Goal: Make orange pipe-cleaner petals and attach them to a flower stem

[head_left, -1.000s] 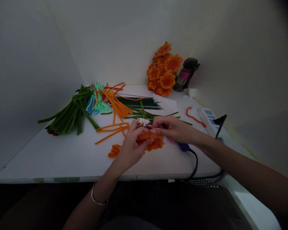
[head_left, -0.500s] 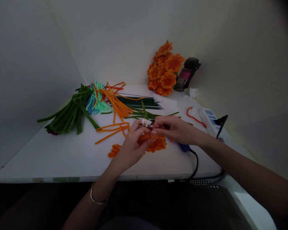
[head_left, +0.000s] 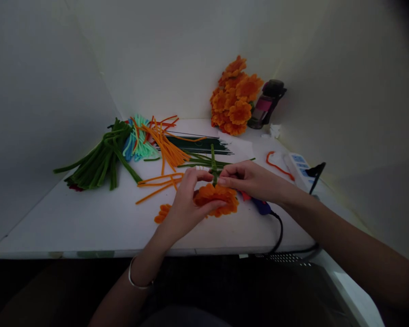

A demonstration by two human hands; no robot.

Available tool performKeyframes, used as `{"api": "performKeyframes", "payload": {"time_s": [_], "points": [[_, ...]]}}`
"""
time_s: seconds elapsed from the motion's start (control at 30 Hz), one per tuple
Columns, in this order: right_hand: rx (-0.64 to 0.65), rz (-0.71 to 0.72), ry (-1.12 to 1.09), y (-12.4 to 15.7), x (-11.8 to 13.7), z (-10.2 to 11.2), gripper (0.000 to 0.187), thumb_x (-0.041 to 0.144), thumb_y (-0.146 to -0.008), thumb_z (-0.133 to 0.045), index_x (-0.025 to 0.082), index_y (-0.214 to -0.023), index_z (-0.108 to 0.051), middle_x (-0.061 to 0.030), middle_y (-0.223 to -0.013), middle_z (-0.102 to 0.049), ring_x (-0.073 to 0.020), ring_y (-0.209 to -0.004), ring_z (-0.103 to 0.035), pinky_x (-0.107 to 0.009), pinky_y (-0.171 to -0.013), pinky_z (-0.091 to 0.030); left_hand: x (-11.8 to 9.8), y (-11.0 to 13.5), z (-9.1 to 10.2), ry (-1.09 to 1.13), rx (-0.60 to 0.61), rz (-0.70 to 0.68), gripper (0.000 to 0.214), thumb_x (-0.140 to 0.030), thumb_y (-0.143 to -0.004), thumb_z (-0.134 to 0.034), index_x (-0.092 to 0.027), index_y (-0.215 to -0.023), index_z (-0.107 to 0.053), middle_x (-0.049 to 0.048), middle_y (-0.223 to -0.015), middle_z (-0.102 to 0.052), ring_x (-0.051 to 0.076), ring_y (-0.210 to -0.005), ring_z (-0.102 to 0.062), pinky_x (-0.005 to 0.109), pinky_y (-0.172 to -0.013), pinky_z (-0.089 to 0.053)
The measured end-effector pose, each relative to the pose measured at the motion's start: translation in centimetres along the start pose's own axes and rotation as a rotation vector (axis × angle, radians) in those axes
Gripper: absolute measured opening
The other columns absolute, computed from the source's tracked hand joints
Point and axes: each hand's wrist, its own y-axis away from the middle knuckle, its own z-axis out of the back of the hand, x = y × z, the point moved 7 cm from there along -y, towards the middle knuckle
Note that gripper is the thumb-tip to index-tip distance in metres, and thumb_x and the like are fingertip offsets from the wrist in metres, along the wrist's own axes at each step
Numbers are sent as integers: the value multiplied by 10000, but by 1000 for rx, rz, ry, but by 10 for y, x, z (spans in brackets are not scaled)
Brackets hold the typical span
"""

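Note:
My left hand (head_left: 186, 204) is closed around an orange pipe-cleaner flower (head_left: 218, 193), its thumb lying across the near petals. A green pipe-cleaner stem (head_left: 213, 156) rises from the flower and points away from me. At the stem's base my right hand (head_left: 250, 180) pinches with thumb and fingertips; the exact contact is partly hidden by the fingers. Something white wraps a left fingertip. Left of my left wrist lies a small orange petal piece (head_left: 162, 213). Loose orange pipe cleaners (head_left: 157, 182) are scattered beyond it.
Bundles of green (head_left: 95, 165) and orange pipe cleaners (head_left: 172, 150) lie at the left and middle, near dark wires (head_left: 197, 145). Behind stand a bunch of orange flowers (head_left: 235, 100) and a bottle (head_left: 266, 104). A blue corded tool (head_left: 261, 206) and power strip (head_left: 298, 170) are at right.
The flower's stem has swung to the right and now stands straighter. My left fingers have shifted, leaving more of the flower visible. My right hand has stayed near the stem base.

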Motion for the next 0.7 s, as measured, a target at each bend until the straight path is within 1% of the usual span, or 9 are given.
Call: {"api": "performKeyframes", "payload": {"time_s": [0.07, 0.13, 0.2, 0.37, 0.57, 0.63, 0.7], "points": [[-4, -11, -2, 0, 0, 1, 356, 485, -784, -604, 156, -657, -561, 69, -515, -377, -58, -463, -288, -234, -427, -194, 7, 2, 1, 58, -12, 57, 445, -282, -680, -782, -241, -1029, -508, 37, -1035, -528, 200, -978, -546, 337, -819, -487], [22, -16, -16, -2, -2, -1, 351, 479, -790, -601, 155, -661, -563, 67, -521, -386, -57, -465, -295, -233, -428, -196, 14, 4, 1, 101, -26, 124, 440, -299, -691, -772, -248, -1032, -498, 29, -1011, -549, 185, -924, -570, 288, -716, -503], [53, -14, -40, -3, -4, -3, 346, 478, -794, -596, 155, -673, -568, 65, -529, -395, -58, -466, -302, -233, -431, -198, 17, 6, 0, 106, -39, 150, 424, -298, -694, -769, -246, -1027, -511, 21, -979, -569, 173, -879, -583, 261, -658, -494], [94, 3, -71, -5, -8, -5, 358, 499, -795, -586, 163, -675, -561, 69, -534, -360, -63, -474, -276, -236, -437, -175, 10, 3, 1, 96, -104, 66, 348, -229, -694, -766, -222, -975, -559, 15, -939, -603, 159, -859, -591, 301, -769, -490], [131, 22, -118, -6, -8, -9, 361, 505, -785, -596, 165, -669, -561, 66, -541, -366, -65, -481, -283, -234, -439, -172, 8, 2, -1, 108, -123, 58, 308, -199, -700, -756, -207, -944, -568, 13, -899, -617, 149, -822, -598, 282, -738, -500], [114, 11, -116, -7, -9, -9, 365, 507, -780, -602, 164, -662, -560, 65, -542, -367, -67, -483, -286, -236, -444, -176, 9, 3, 0, 109, -124, 58, 321, -205, -694, -761, -206, -951, -569, 13, -904, -610, 146, -825, -595, 278, -736, -504], [58, 10, -118, -7, -9, -6, 364, 505, -794, -586, 164, -668, -560, 61, -551, -372, -73, -493, -300, -237, -453, -194, 10, 3, 2, 128, -141, 66, 322, -210, -698, -757, -206, -957, -565, 14, -915, -597, 145, -829, -593, 278, -737, -510]]}}
